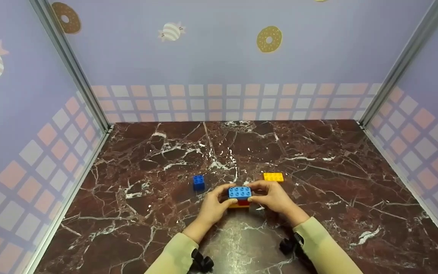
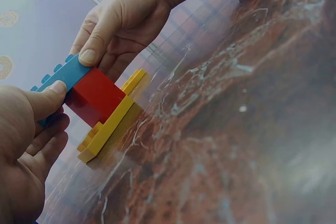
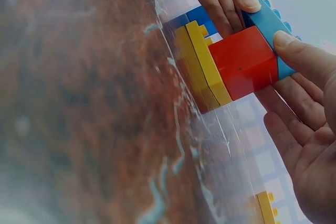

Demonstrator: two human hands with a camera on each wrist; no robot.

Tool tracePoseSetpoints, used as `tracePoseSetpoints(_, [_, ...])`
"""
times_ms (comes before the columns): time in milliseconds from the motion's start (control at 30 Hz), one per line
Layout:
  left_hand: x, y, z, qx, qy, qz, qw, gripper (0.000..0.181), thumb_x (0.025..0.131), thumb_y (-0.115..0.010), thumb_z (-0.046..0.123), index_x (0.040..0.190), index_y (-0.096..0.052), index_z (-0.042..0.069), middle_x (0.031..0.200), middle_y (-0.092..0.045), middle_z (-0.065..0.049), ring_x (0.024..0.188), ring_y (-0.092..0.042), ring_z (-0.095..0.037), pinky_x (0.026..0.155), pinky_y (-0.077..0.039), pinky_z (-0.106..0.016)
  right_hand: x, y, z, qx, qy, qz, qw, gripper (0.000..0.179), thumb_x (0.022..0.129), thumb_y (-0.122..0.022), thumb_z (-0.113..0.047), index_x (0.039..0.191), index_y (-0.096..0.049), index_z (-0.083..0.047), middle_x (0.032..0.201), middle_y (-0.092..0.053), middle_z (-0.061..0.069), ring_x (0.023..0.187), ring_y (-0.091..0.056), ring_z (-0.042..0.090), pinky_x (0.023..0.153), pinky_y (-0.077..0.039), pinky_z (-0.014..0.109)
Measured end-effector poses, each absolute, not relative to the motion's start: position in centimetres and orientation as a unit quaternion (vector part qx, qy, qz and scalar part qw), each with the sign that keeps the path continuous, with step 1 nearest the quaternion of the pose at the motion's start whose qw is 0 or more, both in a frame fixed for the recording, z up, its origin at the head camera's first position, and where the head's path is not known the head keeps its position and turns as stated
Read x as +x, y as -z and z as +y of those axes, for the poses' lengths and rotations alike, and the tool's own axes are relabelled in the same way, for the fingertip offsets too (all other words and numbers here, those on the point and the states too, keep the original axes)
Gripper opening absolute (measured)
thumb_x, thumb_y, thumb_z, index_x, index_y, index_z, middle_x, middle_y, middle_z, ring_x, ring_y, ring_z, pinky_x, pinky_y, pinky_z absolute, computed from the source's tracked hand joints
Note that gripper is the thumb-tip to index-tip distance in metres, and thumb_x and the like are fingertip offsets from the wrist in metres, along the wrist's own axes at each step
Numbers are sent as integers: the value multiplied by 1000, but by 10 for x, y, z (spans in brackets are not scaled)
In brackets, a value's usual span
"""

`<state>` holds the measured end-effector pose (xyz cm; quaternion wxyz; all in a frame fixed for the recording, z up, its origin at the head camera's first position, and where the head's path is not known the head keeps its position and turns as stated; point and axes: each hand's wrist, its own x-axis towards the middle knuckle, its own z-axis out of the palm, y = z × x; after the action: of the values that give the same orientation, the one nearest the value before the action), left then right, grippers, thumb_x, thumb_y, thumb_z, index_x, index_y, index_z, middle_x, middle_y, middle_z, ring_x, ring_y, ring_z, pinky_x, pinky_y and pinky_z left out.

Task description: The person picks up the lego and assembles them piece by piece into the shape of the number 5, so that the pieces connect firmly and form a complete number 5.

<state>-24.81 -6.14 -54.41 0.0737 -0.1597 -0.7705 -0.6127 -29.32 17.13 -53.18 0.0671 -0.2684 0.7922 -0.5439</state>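
Observation:
Both hands work at one small stack of toy building bricks in the middle of the table. On top lies a light blue brick (image 1: 240, 193) with two rows of studs. Under it is a red brick (image 3: 245, 61), which stands on a flat yellow brick (image 2: 107, 131) at the bottom. My left hand (image 1: 213, 205) pinches one end of the light blue brick, thumb on the near side. The other end is pinched between the thumb and fingers of my right hand (image 1: 274, 196). In the wrist views the light blue brick sits right on the red one.
A dark blue brick (image 1: 199, 182) stands to the left of the stack. Behind my right hand lies another flat yellow brick (image 1: 273, 177). Patterned walls (image 1: 219, 102) enclose the marble-look table (image 1: 158, 171) at the back and both sides.

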Motion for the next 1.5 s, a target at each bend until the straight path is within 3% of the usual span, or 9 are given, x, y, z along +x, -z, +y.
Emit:
tracePoseSetpoints(267, [-245, 544, -62, -156, 605, -778, 69, 48, 89, -78, 10, 133, -64, -4, 135, -67, -23, 114, -71, -39, 96, -61, -39, -291, 532, 171, -268, 542, 794, 66, 38, 87, -80, -6, 121, -70, 8, 120, -72, 27, 112, -70, 38, 100, -59, 41])
tracePoseSetpoints(433, [-245, 544, -62, -163, 609, -772, 75, 49, 89, -78, 9, 133, -63, -5, 134, -67, -23, 114, -70, -40, 96, -61, -42, -291, 532, 171, -269, 538, 796, 62, 38, 88, -79, -5, 122, -69, 8, 122, -71, 27, 114, -69, 42, 101, -58, 45])
tracePoseSetpoints(633, [-246, 544, -64, -170, 609, -771, 72, 48, 89, -78, 9, 133, -63, -6, 135, -67, -23, 112, -71, -38, 95, -61, -45, -290, 530, 171, -272, 532, 799, 63, 39, 88, -80, -8, 123, -70, 7, 122, -71, 27, 115, -69, 42, 101, -59, 42])
tracePoseSetpoints(900, [-246, 543, -70, -163, 619, -766, 56, 51, 90, -79, 14, 136, -63, -1, 135, -67, -23, 106, -73, -36, 91, -62, -35, -290, 530, 171, -274, 536, 796, 64, 39, 88, -79, -7, 122, -69, 9, 121, -70, 29, 115, -68, 45, 99, -60, 41])
tracePoseSetpoints(1100, [-251, 542, -76, -178, 638, -747, 58, 53, 92, -77, 13, 138, -58, -6, 130, -68, -26, 114, -70, -42, 100, -60, -42, -290, 529, 171, -271, 538, 796, 66, 38, 88, -79, -7, 122, -69, 8, 121, -70, 28, 114, -69, 44, 98, -60, 40])
tracePoseSetpoints(1500, [-257, 535, -91, -156, 643, -744, 96, 47, 92, -77, 12, 134, -63, -2, 126, -72, -19, 118, -69, -37, 104, -57, -45, -291, 529, 170, -261, 552, 788, 74, 39, 87, -79, -4, 121, -68, 11, 122, -70, 30, 112, -70, 37, 98, -60, 39])
